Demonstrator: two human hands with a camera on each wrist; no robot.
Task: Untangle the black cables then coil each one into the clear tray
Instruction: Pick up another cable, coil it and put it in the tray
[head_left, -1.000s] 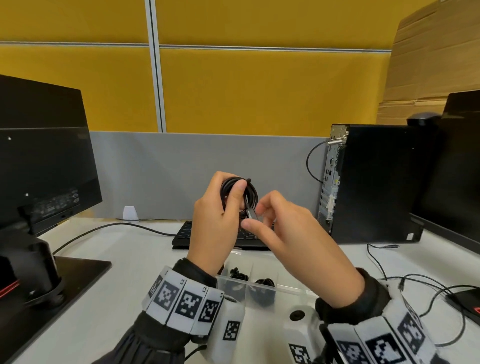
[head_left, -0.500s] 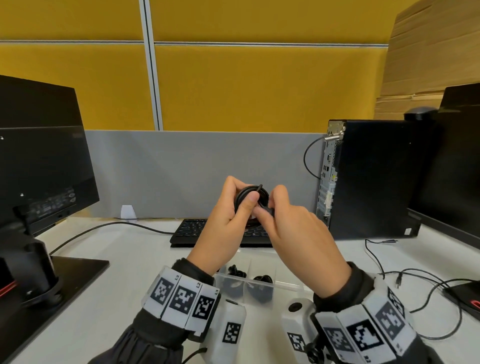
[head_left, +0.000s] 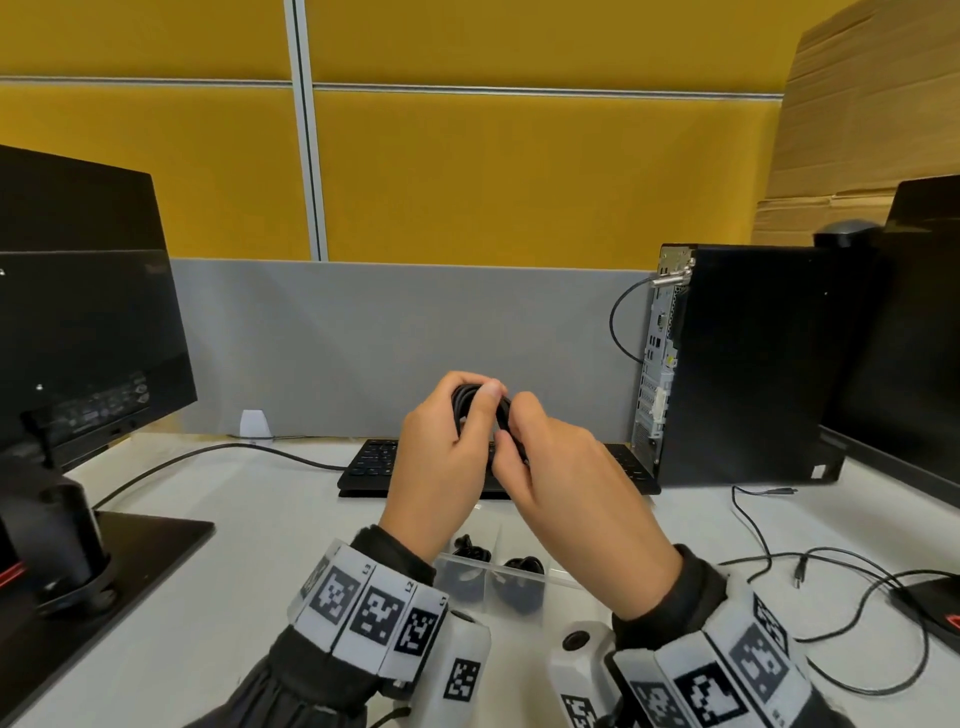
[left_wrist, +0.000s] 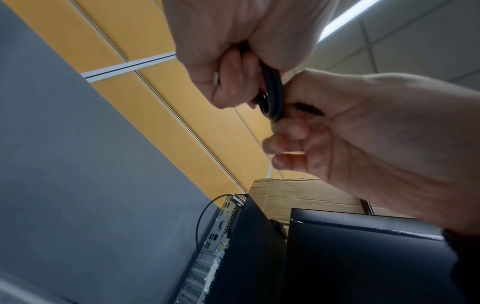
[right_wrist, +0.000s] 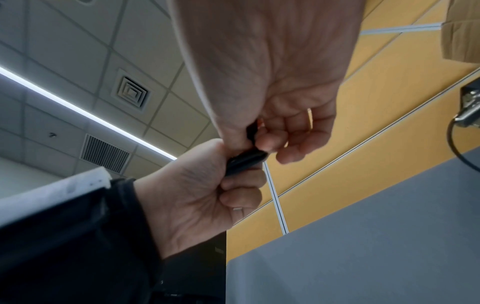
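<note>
A small coil of black cable (head_left: 464, 399) is held up in the air above the keyboard, mostly hidden between both hands. My left hand (head_left: 475, 402) grips the coil with the thumb pressed over its top. My right hand (head_left: 511, 434) pinches the coil's right side with thumb and fingers. The left wrist view shows the cable loops (left_wrist: 273, 92) squeezed between the left hand (left_wrist: 233, 61) and the right hand (left_wrist: 298, 115). In the right wrist view the cable (right_wrist: 246, 159) sits between the two thumbs. The clear tray (head_left: 563, 578) lies below the wrists, with coiled black cables (head_left: 522, 569) in its compartments.
A black keyboard (head_left: 371, 465) lies behind the hands. A PC tower (head_left: 753, 364) stands at the right, a monitor (head_left: 78, 322) on its stand (head_left: 135, 535) at the left. Thin loose cables (head_left: 841, 566) trail over the desk at the right.
The right hand has moved in from pinching the plug end beside the coil to gripping the coil itself. Both hands now cover most of the coil.
</note>
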